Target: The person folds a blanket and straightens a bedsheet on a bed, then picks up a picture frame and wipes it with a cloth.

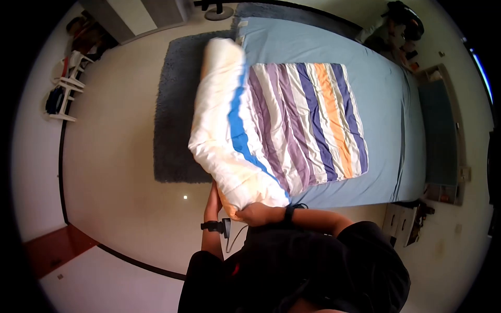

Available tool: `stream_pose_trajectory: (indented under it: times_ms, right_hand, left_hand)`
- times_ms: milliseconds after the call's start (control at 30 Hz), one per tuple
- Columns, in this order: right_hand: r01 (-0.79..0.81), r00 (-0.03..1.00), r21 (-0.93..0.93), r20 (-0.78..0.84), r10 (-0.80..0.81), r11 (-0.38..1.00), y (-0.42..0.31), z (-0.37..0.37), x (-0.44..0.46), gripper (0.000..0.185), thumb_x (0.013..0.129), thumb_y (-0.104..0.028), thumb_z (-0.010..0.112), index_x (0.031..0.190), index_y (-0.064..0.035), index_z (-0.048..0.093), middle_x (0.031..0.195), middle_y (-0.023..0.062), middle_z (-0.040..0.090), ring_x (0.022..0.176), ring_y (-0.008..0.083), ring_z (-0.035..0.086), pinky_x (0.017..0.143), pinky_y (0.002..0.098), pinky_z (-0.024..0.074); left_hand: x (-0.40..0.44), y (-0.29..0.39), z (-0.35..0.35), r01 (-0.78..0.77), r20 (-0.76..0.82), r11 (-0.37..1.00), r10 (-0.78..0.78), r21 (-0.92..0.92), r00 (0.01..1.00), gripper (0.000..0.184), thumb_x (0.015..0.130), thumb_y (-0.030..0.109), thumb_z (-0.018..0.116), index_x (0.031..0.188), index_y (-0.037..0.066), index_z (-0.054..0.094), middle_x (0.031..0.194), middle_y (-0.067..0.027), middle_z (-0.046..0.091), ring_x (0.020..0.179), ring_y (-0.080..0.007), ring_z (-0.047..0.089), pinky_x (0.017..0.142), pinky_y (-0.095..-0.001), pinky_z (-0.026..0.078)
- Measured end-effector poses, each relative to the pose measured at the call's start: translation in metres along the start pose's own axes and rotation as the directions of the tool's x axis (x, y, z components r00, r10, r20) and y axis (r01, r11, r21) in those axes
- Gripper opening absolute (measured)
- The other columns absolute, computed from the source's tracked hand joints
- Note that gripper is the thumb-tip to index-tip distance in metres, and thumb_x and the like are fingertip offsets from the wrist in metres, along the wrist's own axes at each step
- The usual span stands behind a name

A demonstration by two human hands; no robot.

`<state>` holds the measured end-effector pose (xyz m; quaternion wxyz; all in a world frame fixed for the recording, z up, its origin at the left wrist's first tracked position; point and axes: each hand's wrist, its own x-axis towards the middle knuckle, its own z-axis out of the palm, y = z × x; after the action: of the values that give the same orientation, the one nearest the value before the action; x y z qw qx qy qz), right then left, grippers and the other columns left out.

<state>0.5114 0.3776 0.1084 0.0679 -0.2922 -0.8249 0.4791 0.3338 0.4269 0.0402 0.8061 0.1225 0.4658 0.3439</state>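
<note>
A striped quilt point(292, 125) lies partly spread on the bed, with purple, white, navy and orange bands showing. Its left part is folded up into a thick raised roll, pale with a blue band, which reaches past the bed's edge. My right hand point(254, 214) is closed on the near corner of this quilt, close to my body. Beneath the near left side of the roll goes my left hand point(214, 189); its fingers are hidden by the cloth. Both wrists wear black bands, the left one with a small box and a cable.
The bed point(383, 120) has a blue-grey sheet. A dark grey rug point(175, 115) lies along its left side. White chairs point(68, 99) stand at the far left wall. Near the right corner is a bedside cabinet point(401, 221). Another person point(402, 23) is at the far right.
</note>
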Motion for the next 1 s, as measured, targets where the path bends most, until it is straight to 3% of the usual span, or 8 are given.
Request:
stream_pose_trajectory:
  times_ms: [300, 367, 400, 533, 633, 800, 867, 1000]
  right_hand:
    - [-0.161, 0.952, 0.008, -0.261, 0.158, 0.987, 0.001, -0.028, 0.022, 0.032, 0.074, -0.014, 0.052, 0.105, -0.0074, 0.052, 0.065, 0.0182, 0.056, 0.056, 0.0361, 0.055, 0.051, 0.0437, 0.0436]
    - [-0.199, 0.958, 0.033, -0.204, 0.202, 0.979, 0.002, -0.042, 0.028, 0.031, 0.075, -0.015, 0.052, 0.105, -0.0077, 0.051, 0.067, 0.0186, 0.057, 0.058, 0.0366, 0.056, 0.053, 0.0440, 0.0441]
    - [-0.146, 0.966, 0.033, -0.210, 0.150, 0.989, 0.004, -0.044, 0.027, 0.031, 0.075, -0.017, 0.053, 0.105, -0.0078, 0.050, 0.069, 0.0189, 0.058, 0.061, 0.0368, 0.056, 0.056, 0.0439, 0.0443]
    - [-0.082, 0.989, 0.036, -0.119, 0.086, 0.996, 0.026, -0.054, -0.004, 0.033, 0.077, -0.017, 0.053, 0.109, -0.0086, 0.052, 0.079, 0.0163, 0.060, 0.071, 0.0321, 0.059, 0.063, 0.0382, 0.0465]
    - [-0.218, 0.968, 0.312, -0.054, 0.247, 0.925, 0.062, -0.043, -0.047, 0.033, 0.078, -0.013, 0.053, 0.110, -0.0084, 0.054, 0.087, 0.0092, 0.063, 0.078, 0.0250, 0.061, 0.070, 0.0327, 0.0472]
    - [-0.464, 0.502, 0.572, -0.459, 0.733, 0.676, 0.195, -0.008, -0.132, 0.045, 0.076, -0.018, 0.060, 0.117, -0.0080, 0.047, 0.099, 0.0134, 0.059, 0.088, 0.0265, 0.059, 0.077, 0.0341, 0.0462]
    - [-0.774, 0.337, 0.328, -0.509, 0.792, 0.541, 0.242, 0.001, -0.160, 0.064, 0.071, -0.029, 0.067, 0.123, -0.0040, 0.039, 0.110, 0.0196, 0.052, 0.100, 0.0322, 0.053, 0.084, 0.0370, 0.0430]
    - [-0.785, 0.305, 0.366, -0.473, 0.827, 0.499, 0.300, -0.005, -0.177, 0.090, 0.062, -0.042, 0.072, 0.125, 0.0069, 0.031, 0.120, 0.0253, 0.042, 0.109, 0.0366, 0.045, 0.091, 0.0369, 0.0389]
  left_hand:
    - [0.004, 0.027, -0.009, -0.106, -0.053, 0.966, 0.096, -0.236, 0.994, 0.065, 0.083, 0.049, 0.051, 0.129, 0.006, 0.033, 0.124, -0.0130, 0.042, 0.112, -0.0240, 0.045, 0.091, -0.0352, 0.040]
    - [-0.003, 0.040, 0.010, -0.085, -0.075, 0.996, 0.082, -0.030, 0.994, 0.061, 0.082, 0.042, 0.055, 0.128, 0.007, 0.034, 0.122, -0.0123, 0.044, 0.108, -0.0232, 0.048, 0.085, -0.0347, 0.044]
    - [-0.012, 0.041, 0.018, -0.047, -0.102, 0.983, 0.065, 0.177, 0.993, 0.058, 0.082, 0.035, 0.059, 0.127, 0.007, 0.035, 0.119, -0.0116, 0.045, 0.104, -0.0223, 0.051, 0.079, -0.0342, 0.047]
    - [0.023, -0.023, -0.039, 0.301, -0.110, 0.954, -0.300, -0.015, 0.947, 0.050, 0.077, 0.017, 0.060, 0.122, 0.012, 0.039, 0.110, -0.0072, 0.051, 0.096, -0.0220, 0.055, 0.077, -0.0338, 0.048]
    - [0.016, -0.041, -0.042, 0.310, -0.247, 0.940, -0.269, 0.145, 0.931, 0.041, 0.073, 0.013, 0.063, 0.111, 0.005, 0.047, 0.091, -0.0048, 0.056, 0.078, -0.0158, 0.056, 0.064, -0.0277, 0.049]
    - [0.000, -0.058, -0.077, 0.038, -0.330, 0.959, 0.060, 0.282, 0.942, 0.069, 0.068, -0.002, 0.058, 0.130, 0.007, 0.029, 0.106, -0.0090, 0.053, 0.084, -0.0185, 0.056, 0.065, -0.0285, 0.049]
    - [-0.027, -0.042, -0.091, 0.105, -0.337, 0.887, 0.060, 0.450, 0.939, 0.073, 0.064, -0.005, 0.051, 0.132, 0.007, 0.026, 0.114, -0.0121, 0.049, 0.096, -0.0234, 0.054, 0.074, -0.0296, 0.047]
    - [-0.052, -0.025, -0.120, 0.052, -0.347, 0.799, 0.200, 0.599, 0.916, 0.071, 0.063, -0.006, 0.044, 0.131, 0.006, 0.028, 0.118, -0.0112, 0.047, 0.106, -0.0241, 0.048, 0.084, -0.0294, 0.042]
